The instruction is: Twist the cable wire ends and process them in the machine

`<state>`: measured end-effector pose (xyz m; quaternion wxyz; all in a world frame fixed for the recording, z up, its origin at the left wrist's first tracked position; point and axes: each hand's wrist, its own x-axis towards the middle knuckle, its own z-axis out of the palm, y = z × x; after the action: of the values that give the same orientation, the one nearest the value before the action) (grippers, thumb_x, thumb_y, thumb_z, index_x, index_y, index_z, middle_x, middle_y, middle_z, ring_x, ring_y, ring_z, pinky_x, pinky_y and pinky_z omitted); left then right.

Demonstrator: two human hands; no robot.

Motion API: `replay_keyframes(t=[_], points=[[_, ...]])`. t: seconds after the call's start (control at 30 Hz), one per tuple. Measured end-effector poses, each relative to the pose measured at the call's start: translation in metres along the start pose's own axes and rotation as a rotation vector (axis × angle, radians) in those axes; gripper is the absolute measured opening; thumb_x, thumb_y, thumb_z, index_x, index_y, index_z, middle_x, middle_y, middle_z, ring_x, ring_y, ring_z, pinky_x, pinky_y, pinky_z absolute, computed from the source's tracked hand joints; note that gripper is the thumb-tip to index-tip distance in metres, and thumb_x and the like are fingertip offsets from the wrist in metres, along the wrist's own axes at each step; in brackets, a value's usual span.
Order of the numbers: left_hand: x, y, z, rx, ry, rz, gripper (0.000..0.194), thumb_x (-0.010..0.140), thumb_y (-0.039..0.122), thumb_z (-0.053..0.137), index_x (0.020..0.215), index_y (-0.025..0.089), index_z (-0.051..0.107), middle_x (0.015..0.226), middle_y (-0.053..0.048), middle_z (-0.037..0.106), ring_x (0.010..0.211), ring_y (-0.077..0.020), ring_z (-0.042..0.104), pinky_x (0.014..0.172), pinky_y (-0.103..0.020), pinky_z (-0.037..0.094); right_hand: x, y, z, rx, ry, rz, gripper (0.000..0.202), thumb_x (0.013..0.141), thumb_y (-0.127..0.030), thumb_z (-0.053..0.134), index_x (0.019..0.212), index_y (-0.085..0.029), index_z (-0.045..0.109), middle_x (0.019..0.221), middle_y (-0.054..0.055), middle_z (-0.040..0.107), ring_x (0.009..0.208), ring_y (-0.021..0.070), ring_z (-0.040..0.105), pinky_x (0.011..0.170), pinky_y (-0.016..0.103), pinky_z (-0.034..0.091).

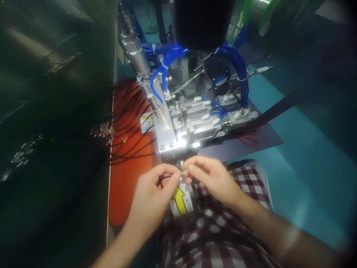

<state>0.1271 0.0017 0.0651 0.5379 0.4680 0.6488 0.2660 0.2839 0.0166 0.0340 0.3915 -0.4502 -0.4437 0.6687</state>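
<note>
My left hand pinches a black cable between thumb and index finger. Thin coloured wires stick out of the cable's end. At those wires, my right hand is closed in a pinch, its thumb and fingertips touching them. Both hands are held in front of the lit front edge of a metal machine with blue air tubes. Below the fingers shows a white label with a yellow arrow.
Several black cables lie across an orange board on the left, their bared ends bunched at its edge. A green wire spool is at upper right. Red wires lie right of the machine. Checked cloth covers my lap.
</note>
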Motion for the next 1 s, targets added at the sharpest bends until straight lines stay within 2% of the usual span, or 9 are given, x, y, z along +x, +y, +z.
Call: replay_keyframes(t=[0.1, 0.2, 0.33, 0.5, 0.63, 0.7, 0.8, 0.87, 1.0], points=[[0.001, -0.001, -0.001, 0.011, 0.013, 0.005, 0.022, 0.077, 0.039, 0.064, 0.074, 0.017, 0.063, 0.055, 0.005, 0.044, 0.045, -0.0065, 0.033, 0.038, -0.015, 0.028, -0.001, -0.001, 0.000, -0.052, 0.067, -0.007, 0.010, 0.081, -0.025, 0.062, 0.082, -0.017, 0.068, 0.070, 0.001, 0.068, 0.065, 0.0148, 0.064, 0.064, 0.028, 0.052], [0.001, -0.002, -0.001, 0.030, 0.009, 0.019, 0.021, 0.079, 0.038, 0.063, 0.074, 0.017, 0.063, 0.054, 0.006, 0.039, 0.045, -0.0060, 0.030, 0.037, -0.015, 0.025, -0.002, 0.000, 0.003, -0.090, 0.114, 0.001, 0.009, 0.076, -0.024, 0.068, 0.080, -0.016, 0.069, 0.075, 0.003, 0.070, 0.067, 0.0153, 0.063, 0.063, 0.027, 0.050], [0.002, -0.003, -0.001, 0.061, 0.000, 0.023, 0.021, 0.080, 0.039, 0.062, 0.075, 0.018, 0.064, 0.053, 0.007, 0.035, 0.044, -0.0057, 0.027, 0.037, -0.015, 0.022, -0.002, 0.001, 0.010, -0.079, 0.162, 0.001, 0.006, 0.076, -0.022, 0.069, 0.073, -0.016, 0.067, 0.069, 0.001, 0.068, 0.064, 0.0143, 0.062, 0.061, 0.026, 0.050], [0.004, -0.001, -0.001, 0.101, 0.017, 0.077, 0.018, 0.080, 0.034, 0.061, 0.073, 0.018, 0.063, 0.053, 0.006, 0.043, 0.047, -0.0067, 0.035, 0.041, -0.016, 0.029, -0.001, 0.001, 0.010, -0.083, 0.094, -0.021, 0.012, 0.083, -0.020, 0.061, 0.072, -0.017, 0.062, 0.064, -0.002, 0.061, 0.061, 0.0124, 0.060, 0.059, 0.024, 0.048], [0.008, -0.006, -0.002, 0.121, 0.011, 0.166, 0.014, 0.082, 0.032, 0.061, 0.085, 0.019, 0.064, 0.071, 0.001, 0.061, 0.063, -0.0115, 0.056, 0.054, -0.018, 0.042, 0.005, -0.001, 0.002, -0.096, 0.043, -0.017, 0.015, 0.085, -0.019, 0.058, 0.070, -0.016, 0.058, 0.061, -0.003, 0.057, 0.059, 0.0112, 0.057, 0.059, 0.024, 0.046], [0.009, -0.011, -0.004, 0.156, 0.004, 0.211, 0.016, 0.083, 0.033, 0.060, 0.093, 0.021, 0.062, 0.077, 0.001, 0.064, 0.070, -0.0137, 0.060, 0.059, -0.020, 0.046, 0.010, -0.003, -0.002, -0.127, 0.042, 0.003, 0.015, 0.084, -0.018, 0.058, 0.069, -0.016, 0.057, 0.060, -0.004, 0.056, 0.058, 0.0107, 0.056, 0.060, 0.024, 0.045], [0.012, -0.019, -0.009, 0.248, -0.004, 0.240, 0.014, 0.086, 0.032, 0.057, 0.098, 0.023, 0.059, 0.073, 0.003, 0.062, 0.067, -0.0139, 0.060, 0.059, -0.022, 0.048, 0.018, -0.007, -0.006, -0.161, 0.024, 0.056, 0.017, 0.084, -0.018, 0.057, 0.067, -0.016, 0.057, 0.059, -0.004, 0.057, 0.056, 0.0101, 0.055, 0.061, 0.024, 0.044], [0.015, -0.023, -0.012, 0.337, 0.033, 0.310, 0.013, 0.087, 0.030, 0.055, 0.097, 0.023, 0.059, 0.077, 0.002, 0.062, 0.068, -0.0143, 0.061, 0.061, -0.024, 0.049, 0.022, -0.008, -0.006, -0.168, 0.007, 0.098, 0.018, 0.084, -0.018, 0.057, 0.067, -0.015, 0.057, 0.059, -0.004, 0.057, 0.055, 0.0096, 0.055, 0.061, 0.024, 0.044], [0.021, -0.030, -0.019, 0.561, 0.150, 0.681, 0.013, 0.089, 0.018, 0.051, 0.094, 0.019, 0.063, 0.087, -0.002, 0.060, 0.078, -0.0147, 0.061, 0.071, -0.025, 0.050, 0.026, -0.005, -0.006, -0.151, 0.007, 0.139, 0.018, 0.083, -0.021, 0.058, 0.066, -0.015, 0.058, 0.059, -0.005, 0.057, 0.053, 0.0091, 0.053, 0.060, 0.025, 0.042]])
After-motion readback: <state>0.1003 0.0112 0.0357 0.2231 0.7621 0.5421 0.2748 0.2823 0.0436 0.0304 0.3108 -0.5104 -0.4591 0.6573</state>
